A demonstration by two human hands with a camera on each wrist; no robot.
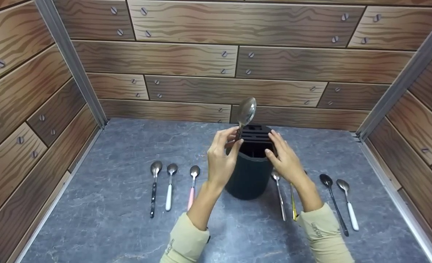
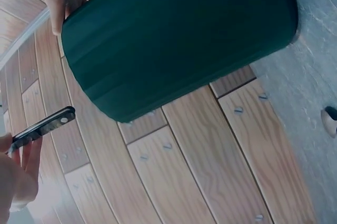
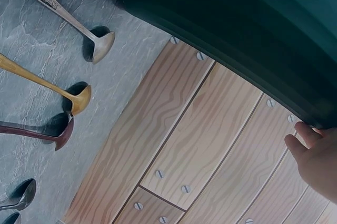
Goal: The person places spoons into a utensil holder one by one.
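Observation:
My left hand [image 1: 221, 159] pinches a spoon by its dark handle above the left side of a dark green utensil holder [image 1: 249, 179]. The spoon [image 1: 246, 111] has its metal bowl pointing up. In the left wrist view, its black riveted handle [image 2: 45, 126] sticks out from the fingers, apart from the holder wall [image 2: 174, 45]. My right hand [image 1: 288, 164] rests on the right side of the holder's rim, fingers fairly straight. Fingertips of that hand [image 3: 318, 153] touch the rim in the right wrist view. Slots cross the back part of the holder's top; its front part is an opening.
Left of the holder lie a black-handled spoon [image 1: 154, 190], a white-handled spoon [image 1: 169, 190] and a pink-handled spoon [image 1: 193, 184]. On the right lie a silver spoon [image 1: 280, 197], a gold spoon [image 3: 42, 79], a dark spoon [image 1: 334, 206] and another white-handled spoon [image 1: 350, 208]. Wood-patterned walls [image 1: 186, 87] surround the table.

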